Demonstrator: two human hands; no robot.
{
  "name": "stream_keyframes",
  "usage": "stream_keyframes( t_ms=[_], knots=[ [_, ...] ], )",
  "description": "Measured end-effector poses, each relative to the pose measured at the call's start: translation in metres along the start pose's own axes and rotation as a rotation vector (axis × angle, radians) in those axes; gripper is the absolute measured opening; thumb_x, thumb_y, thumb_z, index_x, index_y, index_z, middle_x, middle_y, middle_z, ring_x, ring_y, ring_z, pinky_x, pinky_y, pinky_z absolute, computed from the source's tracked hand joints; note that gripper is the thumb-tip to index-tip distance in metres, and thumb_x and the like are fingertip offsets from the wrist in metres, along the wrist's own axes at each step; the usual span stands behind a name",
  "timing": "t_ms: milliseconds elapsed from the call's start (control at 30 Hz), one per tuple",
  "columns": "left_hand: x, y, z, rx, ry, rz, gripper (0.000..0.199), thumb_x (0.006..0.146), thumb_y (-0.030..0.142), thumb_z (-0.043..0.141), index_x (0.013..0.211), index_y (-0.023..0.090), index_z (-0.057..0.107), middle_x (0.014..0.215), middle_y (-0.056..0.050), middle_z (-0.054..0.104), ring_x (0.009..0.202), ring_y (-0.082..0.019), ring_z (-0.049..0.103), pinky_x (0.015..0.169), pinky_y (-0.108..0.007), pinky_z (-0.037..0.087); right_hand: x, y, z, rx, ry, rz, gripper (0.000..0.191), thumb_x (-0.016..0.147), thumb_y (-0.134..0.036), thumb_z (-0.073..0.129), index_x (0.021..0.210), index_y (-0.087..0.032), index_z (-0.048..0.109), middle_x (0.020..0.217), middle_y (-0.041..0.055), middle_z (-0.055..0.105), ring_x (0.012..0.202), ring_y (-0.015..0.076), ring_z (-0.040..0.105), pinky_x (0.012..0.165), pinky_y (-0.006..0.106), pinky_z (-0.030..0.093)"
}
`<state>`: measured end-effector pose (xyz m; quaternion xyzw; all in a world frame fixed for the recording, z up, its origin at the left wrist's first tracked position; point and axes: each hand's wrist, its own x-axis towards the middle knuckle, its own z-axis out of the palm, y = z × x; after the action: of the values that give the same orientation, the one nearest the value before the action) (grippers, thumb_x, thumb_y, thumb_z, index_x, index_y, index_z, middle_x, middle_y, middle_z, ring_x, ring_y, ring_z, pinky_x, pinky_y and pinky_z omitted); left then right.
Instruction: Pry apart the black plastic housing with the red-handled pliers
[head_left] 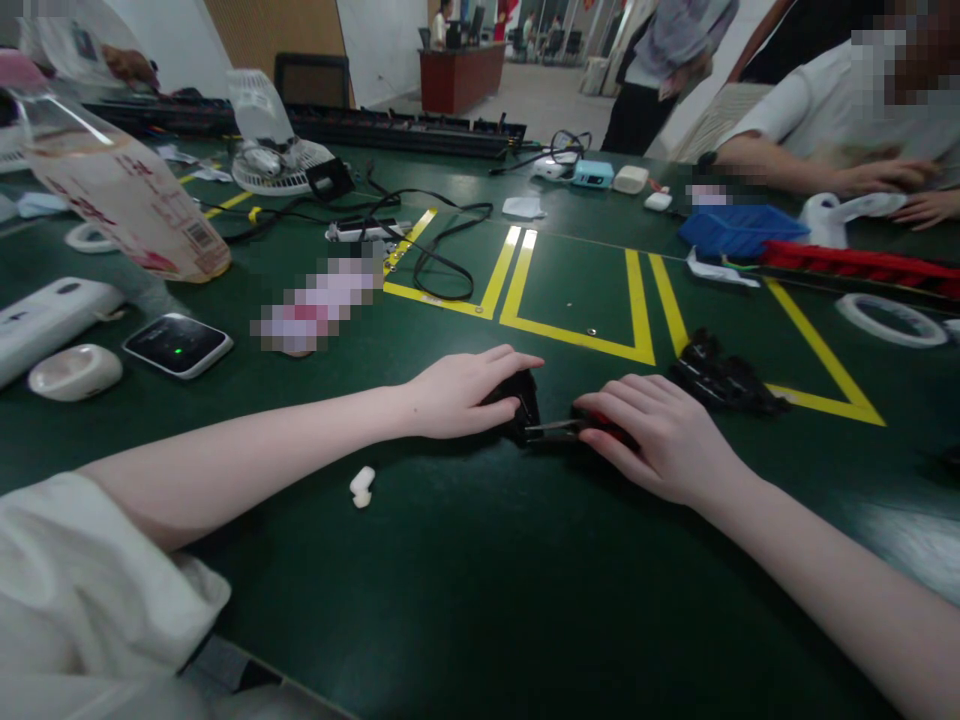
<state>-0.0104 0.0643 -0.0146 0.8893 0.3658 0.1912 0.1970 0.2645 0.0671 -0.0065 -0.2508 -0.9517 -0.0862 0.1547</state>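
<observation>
My left hand (457, 395) is closed on a small black plastic part (529, 402), holding it at the tabletop; the fingers hide much of it. In my right hand (660, 435) is a hand tool (556, 430) with a red-and-black handle and a slim metal end. That metal end meets the lower right edge of the black part. My fingers cover most of the handle, so its exact kind is unclear. To the right of my right hand lies a bunch of black plastic pieces (720, 375). A white earbud (362, 487) rests below my left forearm.
Yellow tape (577, 340) marks the green table (450, 590). At left are a drink bottle (142, 190), a small screen device (178, 345) and a white fan (262, 135). A black cable (450, 270), blue bin (739, 230) and tape roll (891, 320) lie farther off. Another person sits at upper right.
</observation>
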Motion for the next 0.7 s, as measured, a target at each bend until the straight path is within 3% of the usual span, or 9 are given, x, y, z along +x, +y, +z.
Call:
stream_keyframes(
  t_ms=[100, 367, 700],
  knots=[
    [-0.0003, 0.0011, 0.0000, 0.042, -0.031, 0.001, 0.049, 0.096, 0.032, 0.044, 0.143, 0.016, 0.041, 0.129, -0.011, 0.056, 0.096, -0.021, 0.063, 0.082, -0.034, 0.051, 0.0004, -0.0003, 0.0005, 0.002, 0.007, -0.005, 0.031, 0.097, -0.038, 0.048, 0.102, -0.013, 0.067, 0.089, 0.0094, 0.071, 0.081, 0.0205, 0.064, 0.070, 0.034, 0.048],
    [-0.0008, 0.0019, -0.0022, 0.053, -0.032, 0.033, 0.044, 0.098, 0.030, 0.045, 0.140, 0.017, 0.045, 0.130, -0.010, 0.054, 0.089, -0.016, 0.063, 0.077, -0.030, 0.050, 0.0003, -0.0008, 0.0000, 0.004, 0.019, -0.012, 0.030, 0.097, -0.036, 0.049, 0.101, -0.013, 0.067, 0.088, 0.0094, 0.071, 0.080, 0.0205, 0.064, 0.069, 0.034, 0.048],
    [-0.0009, -0.0023, -0.0006, -0.070, 0.031, 0.042, 0.037, 0.100, 0.030, 0.047, 0.136, 0.020, 0.047, 0.130, -0.010, 0.053, 0.090, -0.013, 0.062, 0.077, -0.027, 0.050, -0.0014, -0.0007, 0.0008, -0.013, 0.013, 0.004, 0.029, 0.097, -0.037, 0.049, 0.101, -0.014, 0.067, 0.089, 0.0095, 0.071, 0.081, 0.0208, 0.063, 0.069, 0.034, 0.046]
  ],
)
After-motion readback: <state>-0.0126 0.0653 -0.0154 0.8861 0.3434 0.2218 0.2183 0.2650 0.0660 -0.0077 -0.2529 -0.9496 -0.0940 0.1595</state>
